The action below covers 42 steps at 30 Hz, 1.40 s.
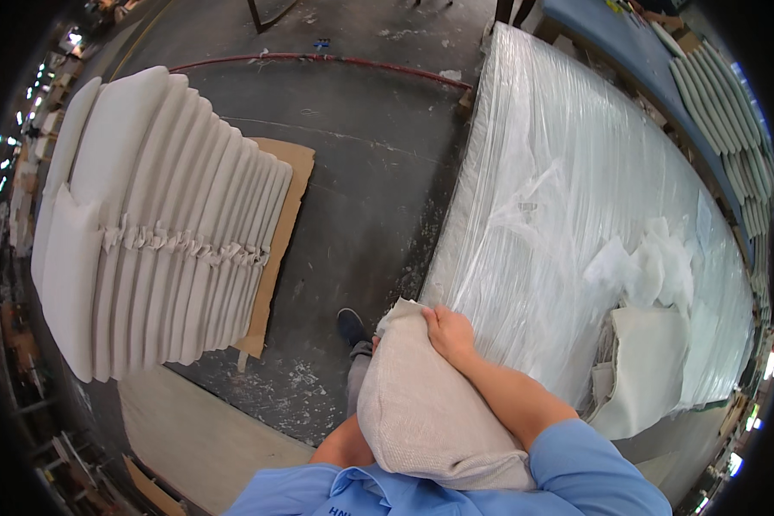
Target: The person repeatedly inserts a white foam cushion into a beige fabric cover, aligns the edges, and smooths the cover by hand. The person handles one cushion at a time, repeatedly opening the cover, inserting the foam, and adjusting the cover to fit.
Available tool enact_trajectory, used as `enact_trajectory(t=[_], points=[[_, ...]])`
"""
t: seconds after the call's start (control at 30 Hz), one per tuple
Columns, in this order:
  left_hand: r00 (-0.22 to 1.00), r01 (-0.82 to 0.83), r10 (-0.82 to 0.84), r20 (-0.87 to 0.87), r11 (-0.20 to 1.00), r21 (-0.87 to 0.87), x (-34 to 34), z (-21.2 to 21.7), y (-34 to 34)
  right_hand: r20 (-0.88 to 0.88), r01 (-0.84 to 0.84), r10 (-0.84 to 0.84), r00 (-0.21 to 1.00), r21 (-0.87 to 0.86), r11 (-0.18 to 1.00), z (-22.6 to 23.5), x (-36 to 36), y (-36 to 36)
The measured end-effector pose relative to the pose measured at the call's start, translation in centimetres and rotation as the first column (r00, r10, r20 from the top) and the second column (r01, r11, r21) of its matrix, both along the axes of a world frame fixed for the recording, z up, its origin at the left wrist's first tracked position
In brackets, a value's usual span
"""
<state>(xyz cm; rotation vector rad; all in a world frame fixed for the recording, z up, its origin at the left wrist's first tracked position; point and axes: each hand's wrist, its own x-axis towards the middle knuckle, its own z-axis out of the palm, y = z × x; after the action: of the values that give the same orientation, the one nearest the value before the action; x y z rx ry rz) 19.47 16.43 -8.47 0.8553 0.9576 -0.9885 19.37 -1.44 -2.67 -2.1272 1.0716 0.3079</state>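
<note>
A beige fabric-covered cushion [434, 396] is held upright against my chest, its loose cover edge at the far end. My right hand [447, 334] is closed on that loose edge, the thumb lying over the fabric. Of my left hand [376, 343] only a small part shows at the cushion's left side near the same end; the cushion hides most of it, and it appears to grip there. My left forearm [346, 443] passes behind the cushion.
At left, a tall stack of pale cushions [159, 232] stands on cardboard [285, 159]. At right is a large plastic-wrapped block [542, 172], with folded beige fabric pieces [645, 365] and white stuffing [654, 262] on it. A red hose [318, 58] crosses the floor; a blue-topped table [611, 43] stands beyond.
</note>
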Motion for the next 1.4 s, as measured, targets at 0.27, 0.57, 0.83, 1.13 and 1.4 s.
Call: enact_trajectory(t=[0.27, 0.57, 0.83, 1.13, 1.4], points=[[0.997, 0.078, -0.080, 0.025, 0.995, 0.056, 0.1, 2.1, 1.9, -0.083, 0.008, 0.024, 0.996, 0.365, 0.931, -0.3, -1.6, -2.1], [0.991, 0.125, -0.129, 0.037, 0.988, 0.090, -0.4, 4.0, 4.9, -0.116, 0.110, -0.066, 0.991, 0.422, 0.900, 1.4, -8.5, -2.5], [0.991, 0.125, -0.130, 0.034, 0.986, 0.106, -0.6, 3.9, 5.8, -0.057, 0.059, -0.052, 0.997, 0.118, 0.991, 0.6, -7.1, -1.8], [0.991, 0.131, -0.134, 0.029, 0.987, 0.090, -0.1, 4.7, 6.7, -0.086, 0.051, -0.018, 0.996, 0.401, 0.914, -0.4, -2.7, -1.7], [0.985, 0.163, -0.168, 0.032, 0.981, 0.105, 0.6, 5.0, 8.3, 0.097, 0.038, -0.045, 0.994, 0.076, 0.996, -0.1, -1.4, -0.5]])
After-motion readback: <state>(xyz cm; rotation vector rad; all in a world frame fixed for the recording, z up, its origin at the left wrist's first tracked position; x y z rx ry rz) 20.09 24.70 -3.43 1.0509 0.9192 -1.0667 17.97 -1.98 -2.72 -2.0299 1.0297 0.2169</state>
